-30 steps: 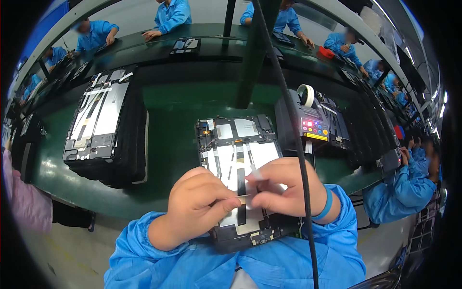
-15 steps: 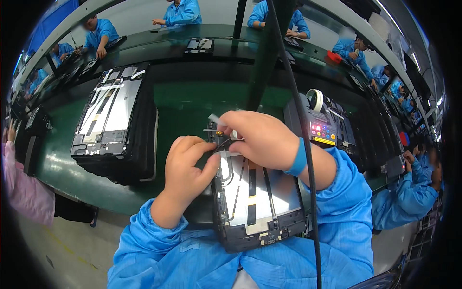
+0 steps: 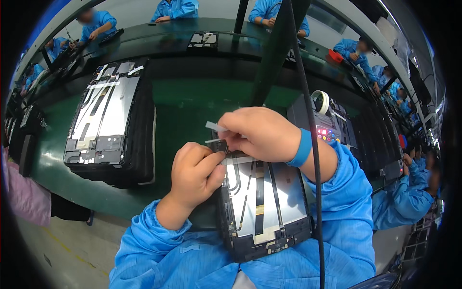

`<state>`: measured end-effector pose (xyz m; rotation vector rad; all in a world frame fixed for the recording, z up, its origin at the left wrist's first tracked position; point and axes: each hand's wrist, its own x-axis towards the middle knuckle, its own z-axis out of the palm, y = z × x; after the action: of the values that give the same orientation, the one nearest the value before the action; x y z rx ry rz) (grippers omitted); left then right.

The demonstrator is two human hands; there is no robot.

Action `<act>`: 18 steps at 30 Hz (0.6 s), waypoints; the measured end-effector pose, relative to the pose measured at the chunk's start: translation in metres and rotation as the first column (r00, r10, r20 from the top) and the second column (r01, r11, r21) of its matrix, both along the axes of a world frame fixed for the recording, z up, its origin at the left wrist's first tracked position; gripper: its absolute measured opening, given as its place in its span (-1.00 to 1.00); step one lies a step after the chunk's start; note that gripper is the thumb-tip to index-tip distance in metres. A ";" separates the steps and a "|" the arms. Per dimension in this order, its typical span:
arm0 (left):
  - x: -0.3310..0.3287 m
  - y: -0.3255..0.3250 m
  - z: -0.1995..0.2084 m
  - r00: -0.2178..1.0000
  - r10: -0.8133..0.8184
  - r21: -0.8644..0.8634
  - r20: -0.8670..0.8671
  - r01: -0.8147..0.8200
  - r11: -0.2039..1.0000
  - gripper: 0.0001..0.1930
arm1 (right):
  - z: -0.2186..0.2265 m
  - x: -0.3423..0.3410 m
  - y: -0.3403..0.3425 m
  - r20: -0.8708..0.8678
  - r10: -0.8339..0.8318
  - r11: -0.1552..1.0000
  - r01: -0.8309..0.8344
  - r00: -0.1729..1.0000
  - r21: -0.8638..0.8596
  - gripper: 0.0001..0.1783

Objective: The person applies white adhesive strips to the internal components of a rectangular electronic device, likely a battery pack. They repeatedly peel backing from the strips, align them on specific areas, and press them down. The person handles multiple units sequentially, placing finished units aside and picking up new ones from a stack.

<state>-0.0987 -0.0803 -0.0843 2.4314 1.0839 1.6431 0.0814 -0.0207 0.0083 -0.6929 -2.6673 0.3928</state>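
Observation:
An opened tablet-like device (image 3: 248, 192), with a silver inner plate, black frame and dark ribbon cables, lies in front of me, its near end against my blue smock. Over its far left corner, my left hand (image 3: 195, 171) is closed, with thumb and index finger bent together; whatever is between the tips is too small to make out. My right hand (image 3: 260, 134), with a blue wristband (image 3: 302, 148), pinches beside it. A whitish translucent strip (image 3: 215, 126) juts from its fingers. A second thin white strip (image 3: 211, 141) sticks out lower down. The far corner is mostly hidden by my hands.
To the left stands a tall stack of similar devices (image 3: 108, 108) on the green table (image 3: 57, 166). A grey machine with lit buttons (image 3: 326, 132) and a tape roll (image 3: 321, 102) is at right, beside more devices. A black cable (image 3: 308, 106) hangs before me. Co-workers sit around.
Both hands stay at the device's far corner, the fingertips drawn closer together. The dark wire that showed between them is now mostly hidden. The device appears slightly lower and further right in view.

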 end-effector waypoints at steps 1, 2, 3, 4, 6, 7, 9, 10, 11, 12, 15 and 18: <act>0.000 0.001 -0.001 1.000 -0.005 0.014 -0.005 0.005 1.000 -0.80 | -0.001 -0.003 0.003 -0.048 0.020 1.000 -0.020 0.999 -0.005 -0.79; 0.000 0.001 -0.002 1.000 -0.010 0.013 -0.003 0.010 1.000 -0.80 | -0.002 -0.005 0.005 -0.096 0.039 0.999 -0.040 0.995 -0.009 -0.82; 0.000 0.001 -0.002 1.000 -0.014 0.012 -0.001 0.014 1.000 -0.80 | -0.004 -0.007 0.006 -0.078 -0.003 0.999 0.000 0.997 -0.049 -0.81; -0.001 0.001 -0.003 1.000 -0.020 0.014 0.001 0.020 1.000 -0.79 | -0.007 -0.009 0.007 -0.057 -0.045 0.995 0.040 0.997 -0.086 -0.81; -0.001 0.002 -0.004 1.000 -0.027 0.024 0.004 0.026 0.999 -0.80 | -0.011 -0.009 0.008 -0.047 -0.121 0.984 0.113 0.992 -0.135 -0.81; -0.001 0.002 -0.005 1.000 -0.027 0.030 0.006 0.027 0.999 -0.80 | -0.013 -0.009 0.007 -0.058 -0.153 0.979 0.143 0.987 -0.148 -0.80; -0.002 0.002 -0.007 0.999 -0.033 0.022 0.021 0.033 0.999 -0.78 | -0.014 -0.010 0.005 -0.028 -0.222 0.959 0.213 0.975 -0.187 -0.79; -0.002 0.001 -0.007 0.999 -0.036 0.018 0.026 0.036 0.999 -0.78 | -0.011 -0.010 0.003 0.012 -0.257 0.944 0.254 0.966 -0.211 -0.78; -0.003 0.002 -0.008 0.999 -0.031 0.000 0.036 0.031 1.000 -0.75 | -0.009 -0.011 0.001 0.053 -0.291 0.926 0.295 0.955 -0.234 -0.77; -0.004 0.002 -0.008 0.999 -0.025 -0.019 0.046 0.026 0.999 -0.72 | -0.008 -0.011 0.001 0.076 -0.327 0.906 0.336 0.942 -0.258 -0.76; -0.003 0.006 -0.005 0.999 -0.007 -0.064 0.037 0.009 0.998 -0.64 | -0.006 -0.011 -0.002 0.135 -0.414 0.844 0.435 0.900 -0.314 -0.75; -0.004 0.010 -0.008 1.000 -0.022 -0.108 -0.005 0.021 0.994 -0.56 | 0.000 -0.010 -0.004 0.150 -0.399 0.828 0.426 0.905 -0.364 -0.76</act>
<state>-0.1028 -0.0706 -0.0924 2.3732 1.1122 1.5297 0.0710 -0.0251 0.0082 -1.3955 -2.4161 0.7978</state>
